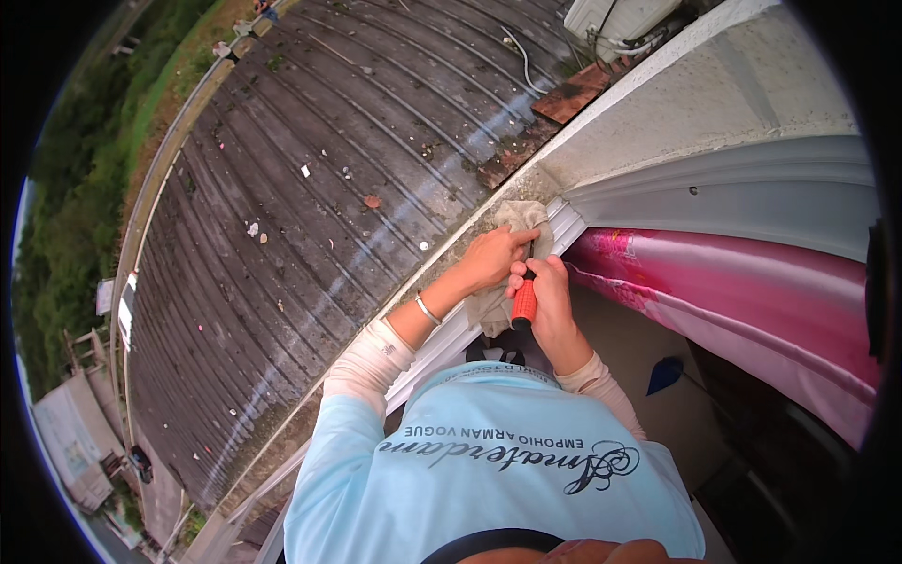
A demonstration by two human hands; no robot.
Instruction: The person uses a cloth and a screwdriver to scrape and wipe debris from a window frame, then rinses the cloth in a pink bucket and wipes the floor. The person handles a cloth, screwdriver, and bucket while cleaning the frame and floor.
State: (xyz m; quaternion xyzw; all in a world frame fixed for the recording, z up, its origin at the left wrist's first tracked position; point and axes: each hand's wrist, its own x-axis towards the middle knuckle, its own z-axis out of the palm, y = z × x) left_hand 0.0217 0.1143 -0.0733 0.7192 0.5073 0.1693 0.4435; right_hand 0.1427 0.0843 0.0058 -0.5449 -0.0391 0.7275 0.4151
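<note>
A grey-beige cloth (522, 215) lies bunched over the white window track, partly hanging toward me. My left hand (490, 258) is on the cloth, its index finger stretched across it and other fingers bent into the fabric. In my right hand (552, 299) is a screwdriver (524, 303) with a red handle and black end, its handle end toward me. Its shaft points away into the cloth beside my left fingers, and the tip is hidden. Both hands are close together, nearly touching.
Beyond the sill (427, 268) stretches a dark ribbed roof (310, 179) with scattered litter. A pink curtain (733, 301) hangs at the right, below a grey window frame (733, 188). Rusty brown pieces (571, 94) and a white outdoor unit (620, 19) are at the far right.
</note>
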